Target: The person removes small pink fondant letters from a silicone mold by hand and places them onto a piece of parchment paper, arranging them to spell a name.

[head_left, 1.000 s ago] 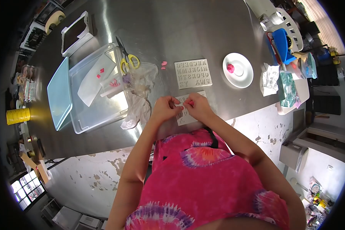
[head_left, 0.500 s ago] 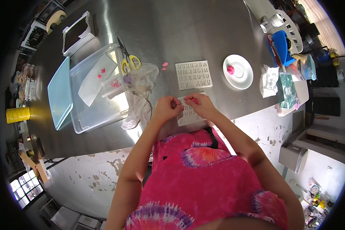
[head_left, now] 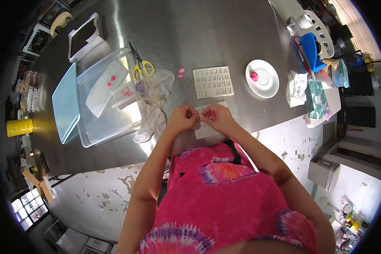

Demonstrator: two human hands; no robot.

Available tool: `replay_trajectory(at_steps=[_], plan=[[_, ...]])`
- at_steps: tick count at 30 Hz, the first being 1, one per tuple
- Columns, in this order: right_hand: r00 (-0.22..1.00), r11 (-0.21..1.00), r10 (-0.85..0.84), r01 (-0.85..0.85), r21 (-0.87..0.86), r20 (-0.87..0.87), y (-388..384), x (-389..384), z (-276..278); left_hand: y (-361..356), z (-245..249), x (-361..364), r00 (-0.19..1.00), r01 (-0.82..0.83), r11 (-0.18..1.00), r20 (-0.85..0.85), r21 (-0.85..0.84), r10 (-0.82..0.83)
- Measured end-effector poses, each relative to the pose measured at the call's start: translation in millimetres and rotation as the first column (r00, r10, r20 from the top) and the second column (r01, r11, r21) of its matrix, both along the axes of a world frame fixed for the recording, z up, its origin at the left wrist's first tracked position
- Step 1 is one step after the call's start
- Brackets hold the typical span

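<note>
My left hand (head_left: 183,118) and my right hand (head_left: 219,119) meet at the fingertips, both pinched, over the lower grey letter mold (head_left: 205,132). Pink dough (head_left: 213,113) shows between the fingers of my right hand. What the left fingertips pinch is too small to make out. Beyond the hands lies a second letter mold (head_left: 213,81), its letter hollows facing up. Two small pink pieces (head_left: 181,71) rest on the table to its left. To the right, a white saucer (head_left: 267,89) carries a pink dough lump (head_left: 254,76).
On the left are a clear plastic tray (head_left: 86,143) holding paper and pink bits, a blue lid (head_left: 66,103), yellow-handled scissors (head_left: 147,68) and crumpled plastic film (head_left: 161,82). Crumpled white paper (head_left: 297,89) sits at the right edge of the steel table (head_left: 178,34).
My right hand has shifted slightly left and turned, bringing its fingertips against those of my left hand. The molds, saucer and tray stay in place.
</note>
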State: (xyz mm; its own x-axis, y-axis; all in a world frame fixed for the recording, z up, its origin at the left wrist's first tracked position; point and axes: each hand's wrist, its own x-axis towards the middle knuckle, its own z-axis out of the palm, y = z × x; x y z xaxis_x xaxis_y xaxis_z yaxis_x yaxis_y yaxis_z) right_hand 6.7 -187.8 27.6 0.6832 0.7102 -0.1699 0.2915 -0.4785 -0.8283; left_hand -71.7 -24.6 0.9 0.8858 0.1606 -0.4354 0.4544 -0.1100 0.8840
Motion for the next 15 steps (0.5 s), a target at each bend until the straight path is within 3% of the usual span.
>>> replay_trajectory(at_steps=[7,13,15], plan=[[0.998,1.0,0.004,-0.005,0.015,0.066,4,-6,-12,0,-2,0,0.999,0.036,0.996,0.015,0.082,-0.037],[0.956,0.998,-0.058,0.06,0.001,0.289,6,-15,-15,1,1,-1,0.999,0.05,0.997,0.015,0.054,-0.051],[0.996,0.998,-0.025,0.02,0.053,0.083,4,-8,-13,1,-1,0,0.998,0.04,0.998,0.045,0.043,-0.042]])
